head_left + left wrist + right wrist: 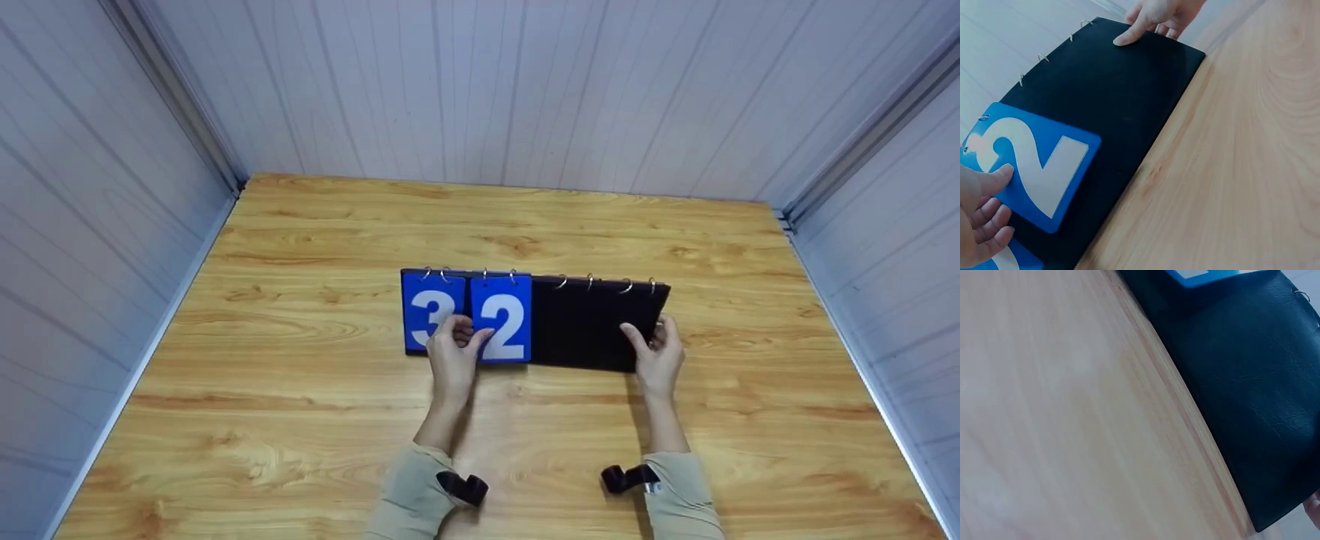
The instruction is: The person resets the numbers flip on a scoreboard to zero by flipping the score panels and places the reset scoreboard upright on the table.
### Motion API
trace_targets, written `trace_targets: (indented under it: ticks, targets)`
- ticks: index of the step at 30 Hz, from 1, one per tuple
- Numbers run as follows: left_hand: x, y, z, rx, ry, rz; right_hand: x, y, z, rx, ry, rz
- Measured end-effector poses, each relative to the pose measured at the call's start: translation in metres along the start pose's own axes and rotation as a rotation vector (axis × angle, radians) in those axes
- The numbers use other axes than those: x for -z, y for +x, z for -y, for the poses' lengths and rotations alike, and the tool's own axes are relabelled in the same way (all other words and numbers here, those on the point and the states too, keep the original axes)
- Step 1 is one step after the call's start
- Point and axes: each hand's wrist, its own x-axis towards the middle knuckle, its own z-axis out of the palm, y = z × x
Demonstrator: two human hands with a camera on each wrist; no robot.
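Note:
A black flip scoreboard (pixel 577 322) leans upright on the table, metal rings along its top edge. On its left half hang a blue number card with a white 3 (pixel 415 315) and another with a white 2 (pixel 517 330). My left hand (pixel 454 356) pinches the left edge of the 2 card, its thumb on the front and its fingers curled at the edge, partly covering the 3. At the board's right end my right hand (pixel 660 360) grips the side edge, thumb on the black face and fingers behind. In the right wrist view only a fingertip (pixel 1313 509) shows at that edge.
The wood-grain table (pixel 300 420) is bordered by pale panel walls (pixel 480 90) at the back and on both sides. Dark camera straps (pixel 465 489) sit on both sleeved wrists. The black right half of the board bears rings but no cards.

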Motion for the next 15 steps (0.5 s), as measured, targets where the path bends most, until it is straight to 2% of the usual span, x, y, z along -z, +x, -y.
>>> trace_targets:
  ticks: [6, 15]
  targets:
    - [0.007, 0.000, -0.004, 0.065, -0.024, 0.023, 0.000, 0.000, 0.001, 0.005, 0.010, 0.000]
    - [0.019, -0.004, -0.012, 0.045, 0.026, 0.035, 0.001, 0.000, 0.002, -0.009, -0.024, 0.000]
